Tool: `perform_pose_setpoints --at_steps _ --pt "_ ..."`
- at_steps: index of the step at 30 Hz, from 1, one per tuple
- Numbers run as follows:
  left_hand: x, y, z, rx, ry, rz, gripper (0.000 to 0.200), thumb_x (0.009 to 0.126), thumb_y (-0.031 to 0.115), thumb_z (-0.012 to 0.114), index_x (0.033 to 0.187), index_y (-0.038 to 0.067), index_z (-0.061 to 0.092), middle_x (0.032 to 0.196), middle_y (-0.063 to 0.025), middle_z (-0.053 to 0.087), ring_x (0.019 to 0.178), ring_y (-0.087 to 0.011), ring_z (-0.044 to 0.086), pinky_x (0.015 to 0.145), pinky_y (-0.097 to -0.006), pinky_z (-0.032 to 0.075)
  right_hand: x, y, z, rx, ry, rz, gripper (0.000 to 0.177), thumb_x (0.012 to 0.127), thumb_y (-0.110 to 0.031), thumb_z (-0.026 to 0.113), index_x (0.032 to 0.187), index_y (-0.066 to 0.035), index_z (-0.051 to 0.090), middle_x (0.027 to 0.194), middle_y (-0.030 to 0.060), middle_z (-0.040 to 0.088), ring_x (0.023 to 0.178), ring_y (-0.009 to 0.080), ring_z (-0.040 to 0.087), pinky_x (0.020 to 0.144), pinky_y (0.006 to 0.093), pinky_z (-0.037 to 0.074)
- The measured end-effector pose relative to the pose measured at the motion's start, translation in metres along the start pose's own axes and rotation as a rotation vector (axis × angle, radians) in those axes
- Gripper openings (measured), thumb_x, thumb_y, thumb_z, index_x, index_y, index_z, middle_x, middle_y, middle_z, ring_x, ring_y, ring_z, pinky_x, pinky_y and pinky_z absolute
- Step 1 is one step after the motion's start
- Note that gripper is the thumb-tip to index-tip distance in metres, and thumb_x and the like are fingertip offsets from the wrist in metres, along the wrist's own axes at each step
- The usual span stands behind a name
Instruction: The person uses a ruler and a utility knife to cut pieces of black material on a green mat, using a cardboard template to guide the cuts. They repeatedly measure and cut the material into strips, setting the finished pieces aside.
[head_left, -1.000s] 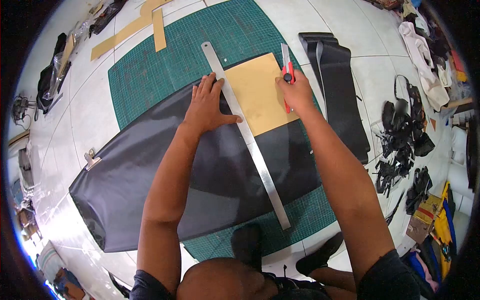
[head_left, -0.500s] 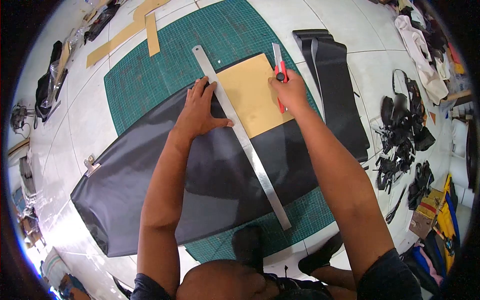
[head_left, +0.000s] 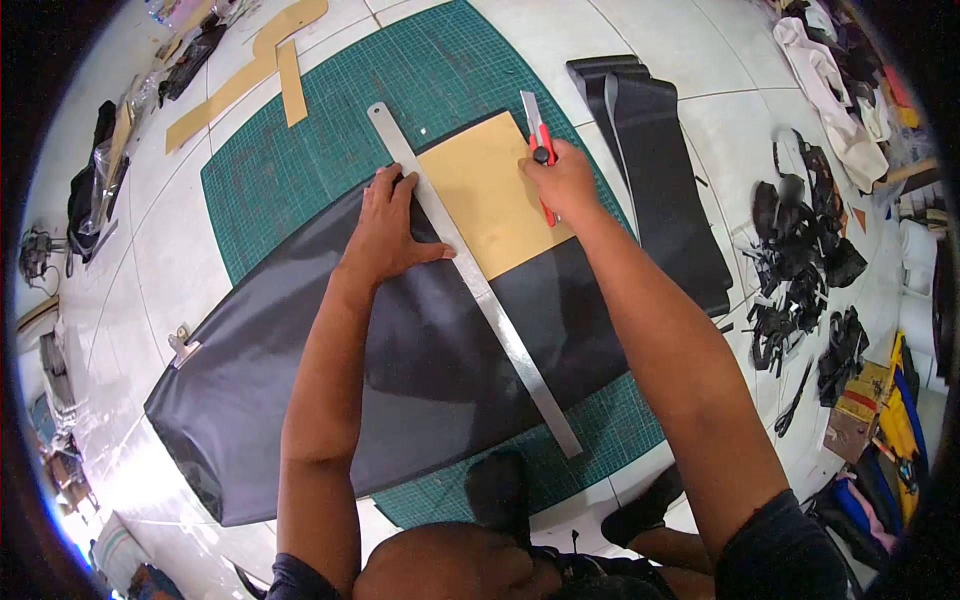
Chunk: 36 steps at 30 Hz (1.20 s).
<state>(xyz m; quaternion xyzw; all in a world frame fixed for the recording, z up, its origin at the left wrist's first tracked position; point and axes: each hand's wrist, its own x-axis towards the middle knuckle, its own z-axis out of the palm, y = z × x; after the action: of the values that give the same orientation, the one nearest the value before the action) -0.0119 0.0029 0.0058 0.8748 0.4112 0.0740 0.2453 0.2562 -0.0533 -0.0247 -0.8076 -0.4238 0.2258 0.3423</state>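
Observation:
A long steel ruler [head_left: 510,343] lies slantwise over a sheet of black fabric [head_left: 440,390], along the left edge of a tan card template [head_left: 490,195]. My left hand [head_left: 392,228] rests with spread fingers on the fabric, its thumb and fingertips at the ruler's left edge. In my right hand [head_left: 566,185] is a red utility knife [head_left: 545,150], its blade pointing away from me. That hand is over the template's right side. Under the fabric lies a green cutting mat [head_left: 300,170].
Folded black material [head_left: 665,170] lies on the white tiled floor to the right, with black scraps [head_left: 790,270] beyond it. Tan card strips [head_left: 225,95] are at the upper left. A metal clip [head_left: 183,345] grips the fabric's left edge. My foot [head_left: 497,485] is at the mat's near edge.
The whole view has shifted slightly, so most things sit a little further left. Both hands keep nearly the same places relative to the ruler and template.

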Motion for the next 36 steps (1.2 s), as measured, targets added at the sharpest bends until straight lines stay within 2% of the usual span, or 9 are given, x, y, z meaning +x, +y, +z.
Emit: perform_pose_setpoints --at_steps 4,6,7,11,13,16,20,23,36 --pt "0.002 -0.002 0.001 0.079 0.012 0.018 0.115 0.054 0.050 0.092 0.142 -0.006 0.044 0.151 -0.0276 0.034 0.146 -0.0424 0.027 0.120 -0.0497 0.024 -0.005 -0.002 -0.014 0.094 -0.030 0.034 0.032 0.081 -0.025 0.075 0.101 -0.002 0.065 0.078 0.0074 0.064 0.069 0.0192 0.060 0.065 0.0368 0.048" --pt "0.006 0.000 -0.002 0.107 -0.015 0.014 0.116 0.054 0.053 0.091 0.142 -0.005 0.043 0.151 -0.0274 0.035 0.146 -0.0426 0.027 0.120 -0.0498 0.024 -0.023 -0.015 -0.046 0.209 -0.098 0.101 0.030 0.083 -0.025 0.073 0.103 -0.003 0.065 0.081 0.0073 0.065 0.071 0.0184 0.061 0.066 0.0368 0.048" --pt "0.005 0.000 -0.002 0.118 -0.041 0.012 0.117 0.054 0.055 0.090 0.143 -0.005 0.043 0.151 -0.0273 0.035 0.146 -0.0427 0.027 0.120 -0.0498 0.025 -0.037 -0.025 -0.068 0.096 -0.079 0.073 0.029 0.084 -0.024 0.072 0.104 -0.003 0.066 0.080 0.0065 0.064 0.071 0.0160 0.060 0.065 0.0350 0.048" --pt "0.002 0.009 0.000 0.365 -0.020 -0.018 0.120 0.055 0.062 0.088 0.146 -0.001 0.041 0.155 -0.0223 0.034 0.148 -0.0398 0.025 0.119 -0.0535 0.024 -0.109 -0.001 -0.136 0.139 -0.052 0.079 0.024 0.087 -0.018 0.069 0.106 -0.003 0.064 0.089 0.0019 0.063 0.078 0.0095 0.057 0.071 0.0281 0.048" --pt "0.000 0.010 0.005 0.426 -0.017 -0.012 0.124 0.054 0.066 0.087 0.148 0.001 0.039 0.156 -0.0207 0.034 0.147 -0.0392 0.027 0.119 -0.0552 0.024 -0.159 0.026 -0.158 0.192 -0.095 0.236 0.022 0.088 -0.014 0.069 0.107 -0.005 0.062 0.092 -0.0001 0.062 0.081 0.0095 0.057 0.074 0.0270 0.048" --pt "0.004 0.011 0.002 0.440 -0.048 -0.035 0.126 0.053 0.067 0.086 0.149 0.001 0.038 0.157 -0.0214 0.033 0.147 -0.0388 0.028 0.119 -0.0550 0.024 -0.239 0.061 -0.175 0.308 -0.117 0.412 0.022 0.089 -0.014 0.071 0.107 -0.006 0.060 0.087 -0.0015 0.059 0.078 0.0082 0.055 0.070 0.0259 0.047" --pt "0.007 0.003 0.005 0.383 -0.077 -0.029 0.127 0.054 0.066 0.087 0.150 0.001 0.036 0.158 -0.0224 0.030 0.148 -0.0381 0.027 0.120 -0.0532 0.024 -0.301 0.102 -0.167 0.464 -0.064 0.554 0.022 0.088 -0.014 0.074 0.104 -0.006 0.060 0.084 -0.0027 0.057 0.075 0.0081 0.052 0.070 0.0261 0.046" --pt "0.004 0.004 0.005 0.339 -0.080 -0.029 0.128 0.053 0.064 0.088 0.150 0.000 0.035 0.159 -0.0232 0.028 0.148 -0.0384 0.025 0.121 -0.0509 0.023 -0.314 0.127 -0.153 0.287 -0.027 0.417 0.022 0.088 -0.014 0.075 0.102 -0.006 0.061 0.082 -0.0029 0.057 0.075 0.0078 0.052 0.070 0.0259 0.046" --pt "0.004 -0.006 0.007 0.260 -0.056 0.016 0.127 0.053 0.064 0.087 0.149 -0.003 0.037 0.157 -0.0261 0.028 0.148 -0.0397 0.025 0.121 -0.0499 0.022 -0.321 0.114 -0.137 0.210 0.064 0.420 0.022 0.085 -0.020 0.075 0.097 -0.008 0.062 0.075 -0.0033 0.054 0.066 0.0061 0.050 0.060 0.0253 0.045"
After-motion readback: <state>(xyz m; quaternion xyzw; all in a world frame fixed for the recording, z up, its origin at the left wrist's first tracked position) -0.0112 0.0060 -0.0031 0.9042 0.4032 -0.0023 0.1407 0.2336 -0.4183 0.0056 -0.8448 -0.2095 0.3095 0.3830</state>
